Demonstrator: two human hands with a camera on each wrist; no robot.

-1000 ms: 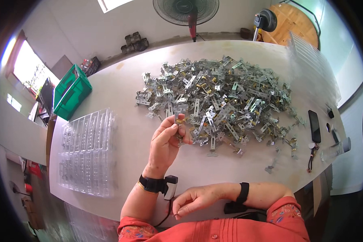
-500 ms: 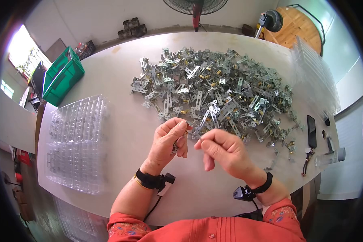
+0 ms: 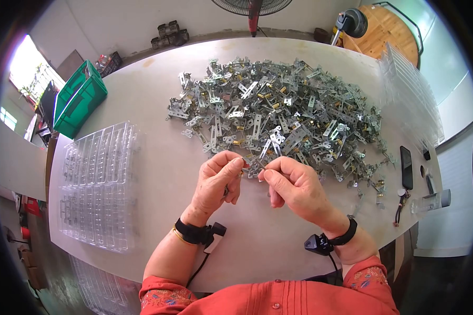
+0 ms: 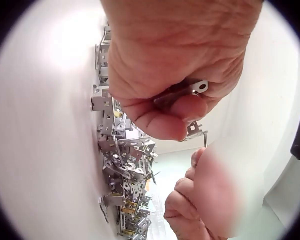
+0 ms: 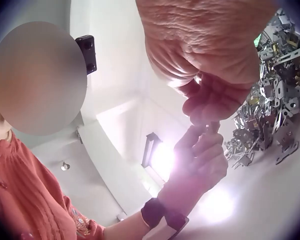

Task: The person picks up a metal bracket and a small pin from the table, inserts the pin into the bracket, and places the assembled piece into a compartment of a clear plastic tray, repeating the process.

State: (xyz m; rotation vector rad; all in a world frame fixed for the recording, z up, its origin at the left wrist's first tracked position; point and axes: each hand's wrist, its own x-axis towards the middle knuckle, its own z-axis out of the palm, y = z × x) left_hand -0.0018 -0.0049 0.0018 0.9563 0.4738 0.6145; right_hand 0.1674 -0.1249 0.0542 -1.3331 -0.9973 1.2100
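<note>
My left hand holds a small metal bracket at its fingertips, in front of the pile. A second metal piece with a round hole sticks out between its curled fingers and palm. Close beside it, my right hand pinches a thin metal rod between thumb and forefinger, its tip at the bracket. In the right wrist view the fingertips of both hands meet and mostly hide the parts. Just beyond lies a wide heap of metal brackets, some with brass-coloured bits.
Clear plastic trays are stacked on the left, and more trays stand at the right edge. A green crate sits at the back left. A phone and a bottle lie on the right.
My right hand has risen from the table's near edge and come in to the left hand, closing the gap since half a second ago. The left hand has turned inward.
</note>
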